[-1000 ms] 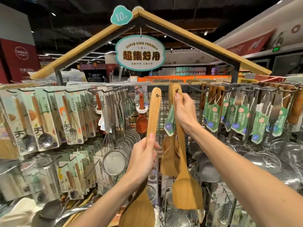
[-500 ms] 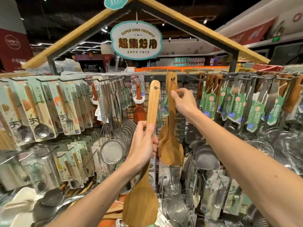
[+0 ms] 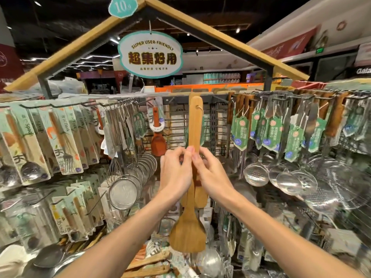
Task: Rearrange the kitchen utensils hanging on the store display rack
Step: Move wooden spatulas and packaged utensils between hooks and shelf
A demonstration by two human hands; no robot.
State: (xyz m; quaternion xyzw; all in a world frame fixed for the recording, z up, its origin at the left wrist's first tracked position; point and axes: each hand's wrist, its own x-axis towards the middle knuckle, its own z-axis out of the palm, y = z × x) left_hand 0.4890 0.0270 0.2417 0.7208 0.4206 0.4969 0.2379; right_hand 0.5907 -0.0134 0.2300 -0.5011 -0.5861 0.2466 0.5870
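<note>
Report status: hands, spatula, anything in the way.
Left hand and right hand both pinching the handle mid-shaft. Spatula upright, blade down; hooked or not, cannot tell. Other spatulas hang close behind.

Small spotlights (image 3: 237, 30) and strip lights (image 3: 96, 57) pierce a dark ceiling (image 3: 60, 27), while the racks below sit in bright, warm, even store light. The hanging sign (image 3: 150, 54) reads crisp and evenly lit. Hard glints flare on the steel ladles (image 3: 256, 174) and mesh strainers (image 3: 123, 194). The wooden spatula (image 3: 187, 235) glows amber, its blade sharp. The left hand (image 3: 175, 173) and right hand (image 3: 210, 173) on its handle look slightly soft. Wide-angle distortion bows the hanging rail (image 3: 301, 97) and stretches both forearms toward the lower corners. Packaged cutlery (image 3: 30, 217) at lower left smears into blur. Shadows are faint and diffuse.
</note>
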